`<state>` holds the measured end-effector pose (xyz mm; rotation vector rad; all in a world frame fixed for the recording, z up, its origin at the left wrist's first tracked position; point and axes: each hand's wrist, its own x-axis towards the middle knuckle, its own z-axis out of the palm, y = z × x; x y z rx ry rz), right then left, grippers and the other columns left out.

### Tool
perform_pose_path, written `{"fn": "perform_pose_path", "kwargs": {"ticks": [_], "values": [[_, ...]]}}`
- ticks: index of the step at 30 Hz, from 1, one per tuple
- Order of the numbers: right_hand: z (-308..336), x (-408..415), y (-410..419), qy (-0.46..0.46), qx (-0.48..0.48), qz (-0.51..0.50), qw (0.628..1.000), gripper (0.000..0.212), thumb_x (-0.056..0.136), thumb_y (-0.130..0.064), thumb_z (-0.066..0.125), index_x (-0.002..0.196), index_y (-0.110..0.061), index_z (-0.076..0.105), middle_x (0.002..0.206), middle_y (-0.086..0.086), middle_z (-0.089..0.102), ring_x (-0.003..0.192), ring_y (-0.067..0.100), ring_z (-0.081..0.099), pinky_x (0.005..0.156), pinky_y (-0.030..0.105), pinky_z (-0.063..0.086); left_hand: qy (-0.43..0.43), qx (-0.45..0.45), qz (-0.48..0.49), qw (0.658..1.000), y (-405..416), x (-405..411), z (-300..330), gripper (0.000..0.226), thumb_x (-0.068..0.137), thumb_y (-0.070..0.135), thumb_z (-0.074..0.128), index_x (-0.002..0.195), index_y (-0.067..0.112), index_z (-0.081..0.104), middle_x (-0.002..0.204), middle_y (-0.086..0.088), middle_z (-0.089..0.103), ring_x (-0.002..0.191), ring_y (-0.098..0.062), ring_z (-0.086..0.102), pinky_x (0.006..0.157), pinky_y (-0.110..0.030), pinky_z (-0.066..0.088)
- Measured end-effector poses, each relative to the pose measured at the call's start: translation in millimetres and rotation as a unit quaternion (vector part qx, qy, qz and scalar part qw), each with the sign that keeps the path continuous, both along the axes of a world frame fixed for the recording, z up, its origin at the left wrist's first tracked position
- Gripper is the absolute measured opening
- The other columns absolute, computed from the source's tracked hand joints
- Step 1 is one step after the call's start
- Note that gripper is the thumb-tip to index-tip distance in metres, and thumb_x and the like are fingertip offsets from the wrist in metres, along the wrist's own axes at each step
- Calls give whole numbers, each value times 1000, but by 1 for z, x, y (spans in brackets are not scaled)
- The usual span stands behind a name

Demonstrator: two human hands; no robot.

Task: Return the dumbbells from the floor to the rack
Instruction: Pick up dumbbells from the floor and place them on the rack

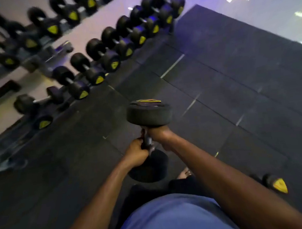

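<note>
I hold a black dumbbell [148, 115] with a yellow end label upright in front of my body, above the dark rubber floor. My left hand [136, 153] and my right hand [160, 137] are both closed around its metal handle, one on each side. Its lower head hangs just below my hands. The dumbbell rack [57, 51] runs along the upper left and carries several black dumbbells with yellow labels. Another dumbbell [275, 183] lies on the floor at my lower right, partly hidden by my right arm.
A mirror behind the rack doubles the rows of dumbbells. Dark rubber floor tiles [227, 93] fill the room between me and the rack. My bare foot [184, 173] shows below the dumbbell. A pale glossy floor begins at the top right.
</note>
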<state>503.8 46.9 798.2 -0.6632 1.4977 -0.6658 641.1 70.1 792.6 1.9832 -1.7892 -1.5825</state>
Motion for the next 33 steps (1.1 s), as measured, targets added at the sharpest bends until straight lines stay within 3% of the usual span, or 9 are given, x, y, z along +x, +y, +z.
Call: {"fn": "perform_pose_path", "kwargs": {"ticks": [4, 7, 10, 15, 18, 24, 26, 29, 33], "values": [[12, 127, -5, -5, -21, 184, 983, 37, 96, -21, 67, 60, -12, 61, 64, 14, 64, 67, 25, 65, 65, 37, 50, -11, -15, 136, 991, 38, 117, 12, 27, 74, 40, 64, 94, 22, 72, 90, -5, 76, 88, -25, 72, 86, -46, 60], [19, 230, 1, -10, -24, 252, 967, 37, 102, -26, 61, 72, -4, 64, 78, 24, 63, 63, 20, 64, 67, 31, 53, -34, -40, 216, 975, 69, 201, 25, 30, 84, 45, 69, 103, 22, 74, 100, -4, 74, 94, -25, 69, 84, -39, 58], [20, 333, 17, -7, -21, 317, 948, 31, 103, -12, 58, 72, -10, 62, 80, 20, 62, 63, 17, 59, 61, 28, 48, -48, -45, 303, 951, 101, 283, 26, 34, 82, 51, 70, 99, 22, 74, 97, -3, 75, 95, -27, 70, 79, -35, 56], [21, 475, 39, -13, -29, 417, 908, 38, 102, -26, 65, 66, -15, 62, 84, 23, 62, 65, 19, 59, 67, 32, 48, -40, -32, 400, 915, 131, 399, 32, 21, 90, 37, 73, 93, 17, 67, 82, -1, 67, 86, -24, 67, 64, -30, 45], [14, 550, 37, -22, -16, 442, 897, 27, 95, -25, 73, 70, -18, 68, 74, 8, 68, 67, 16, 62, 65, 30, 49, -44, -13, 437, 898, 139, 466, 20, 28, 89, 43, 71, 106, 23, 65, 98, -4, 70, 94, -27, 67, 72, -31, 46], [-27, 698, -15, 15, 14, 526, 850, 65, 97, -31, 71, 34, -20, 61, 44, -6, 60, 64, 17, 63, 66, 27, 50, -44, 12, 484, 874, 91, 594, -3, 30, 84, 40, 72, 105, 19, 71, 108, -8, 76, 104, -30, 71, 80, -35, 54], [-33, 742, -47, 17, 25, 530, 848, 62, 101, -21, 68, 39, -20, 62, 42, -9, 59, 51, 6, 60, 51, 15, 44, -37, 31, 505, 862, 63, 637, -17, 40, 68, 48, 74, 99, 22, 74, 100, -4, 78, 100, -27, 72, 81, -32, 55], [-41, 807, -100, 26, 47, 534, 844, 43, 100, -26, 70, 61, -12, 61, 55, 3, 62, 52, 16, 58, 46, 20, 43, -5, 54, 522, 851, 13, 706, -46, 48, 43, 57, 61, 81, 33, 77, 85, 4, 79, 89, -19, 74, 85, -39, 59], [-62, 903, -177, 40, 53, 502, 862, 31, 96, -25, 77, 72, -13, 64, 78, 14, 68, 67, 24, 62, 66, 33, 52, 23, 51, 523, 850, -67, 802, -107, 48, 49, 62, 65, 83, 31, 77, 89, 0, 79, 94, -23, 75, 88, -45, 59]]}}
